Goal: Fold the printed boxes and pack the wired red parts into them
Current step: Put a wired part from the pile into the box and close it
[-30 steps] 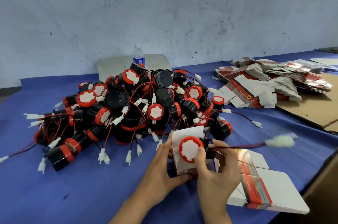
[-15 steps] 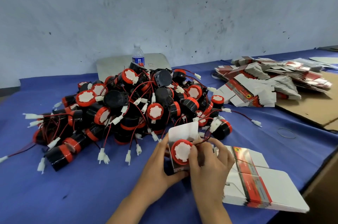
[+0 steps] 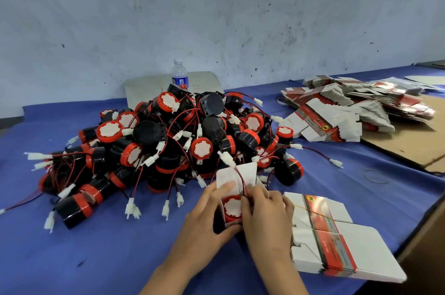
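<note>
Holding the small white box (image 3: 237, 174) on the blue cloth (image 3: 96, 258), the left hand (image 3: 207, 217) has its fingers wrapped round the box's left side and the thumb tucked under the front edge. The top flap stands open, and one red part (image 3: 232, 206) sits down inside, white face up. The right hand (image 3: 267, 217) is curled over the part's right rim, fingertips pinching its red-black wire (image 3: 240, 180). That wire runs up across the flap to a white connector (image 3: 226, 158). The big pile of wired parts (image 3: 180, 140) is just behind the box. A stack of flat boxes (image 3: 337, 234) lies right beside the right hand, with a messier heap of them (image 3: 349, 106) farther back next to some cardboard (image 3: 421, 140). A water bottle (image 3: 179, 75) stands behind the pile, and a rubber band (image 3: 375, 176) is on the cloth off to the right.
</note>
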`<state>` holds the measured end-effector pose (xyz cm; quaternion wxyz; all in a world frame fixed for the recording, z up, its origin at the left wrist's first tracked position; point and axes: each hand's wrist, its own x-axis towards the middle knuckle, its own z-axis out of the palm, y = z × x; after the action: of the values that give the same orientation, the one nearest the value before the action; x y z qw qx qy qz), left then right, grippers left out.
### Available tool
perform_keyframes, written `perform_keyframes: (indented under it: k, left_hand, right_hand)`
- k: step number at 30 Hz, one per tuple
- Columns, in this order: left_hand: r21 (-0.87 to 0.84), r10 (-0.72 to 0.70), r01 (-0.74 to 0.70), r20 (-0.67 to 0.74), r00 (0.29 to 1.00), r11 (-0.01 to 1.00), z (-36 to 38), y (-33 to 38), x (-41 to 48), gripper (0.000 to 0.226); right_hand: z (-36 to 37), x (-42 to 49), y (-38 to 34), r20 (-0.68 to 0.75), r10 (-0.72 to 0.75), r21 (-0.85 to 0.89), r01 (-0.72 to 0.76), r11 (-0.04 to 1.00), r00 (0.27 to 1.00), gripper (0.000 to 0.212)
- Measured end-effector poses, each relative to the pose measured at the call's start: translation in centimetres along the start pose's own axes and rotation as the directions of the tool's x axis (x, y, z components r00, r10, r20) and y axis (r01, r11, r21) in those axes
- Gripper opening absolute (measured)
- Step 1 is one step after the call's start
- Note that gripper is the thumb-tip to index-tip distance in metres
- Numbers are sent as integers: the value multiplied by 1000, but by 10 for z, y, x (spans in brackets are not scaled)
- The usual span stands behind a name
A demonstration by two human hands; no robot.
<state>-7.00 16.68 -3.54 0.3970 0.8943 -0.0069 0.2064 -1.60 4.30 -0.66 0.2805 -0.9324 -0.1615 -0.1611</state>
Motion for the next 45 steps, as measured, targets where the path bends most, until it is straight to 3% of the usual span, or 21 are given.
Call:
perform_keyframes:
  k: [4,7,11,14,16,19,23,27,29,31,37,40,43,45]
  left_hand:
    - [145,58,-55,-15,998,988,3,9,-2,30]
    - [220,20,-11,-40,999,975,8,15,-2,27]
    - [170,-22,30,-48,999,985,12,17,0,30]
    - [179,-31,41,-61,998,983,13,18,1,17]
    - [187,-44,57,-71,996,981,13,17,-2,15]
    - [205,-26,41,-74,997,978,12,14,0,14]
    - [201,-34,46,-64,997,978,12,12,4,17]
    - [216,-25,39,-69,997,976,12,11,2,18]
    - [223,-19,34,-67,998,974,12,11,1,19]
    - [222,-15,30,-68,998,974,12,11,2,19]
    - [218,-2,17,-70,998,976,14,10,1,14]
    - [229,-1,19,-78,997,973,14,8,0,12]
    - [223,-8,27,-87,996,974,15,11,1,14]
    - [206,-4,23,-91,996,978,16,12,1,14]
  right_hand:
    - [-6,16,0,124,-47,-71,57,996,991,13]
    - [-10,12,-3,123,-120,-84,131,988,985,17]
    - [-20,12,-5,-174,-187,185,219,958,967,14]
    - [-36,21,-1,-177,-144,481,213,850,974,27]
    - [-46,25,3,-198,-184,505,261,823,963,31]
    - [-54,32,17,-211,-229,448,302,841,950,35]
    - [-54,39,34,-227,-195,444,280,851,954,24]
    - [-45,39,28,-52,-348,334,345,877,936,20]
    - [-39,41,27,49,-355,170,343,924,933,18]
    - [-35,41,29,6,-353,1,353,936,936,15]
    - [-25,32,32,-115,-503,-154,485,861,857,25]
    - [-25,37,30,57,-442,-226,442,868,895,8]
    - [-28,46,38,352,-289,-251,388,887,890,27]
    - [-32,48,34,435,-260,-204,376,904,862,37]
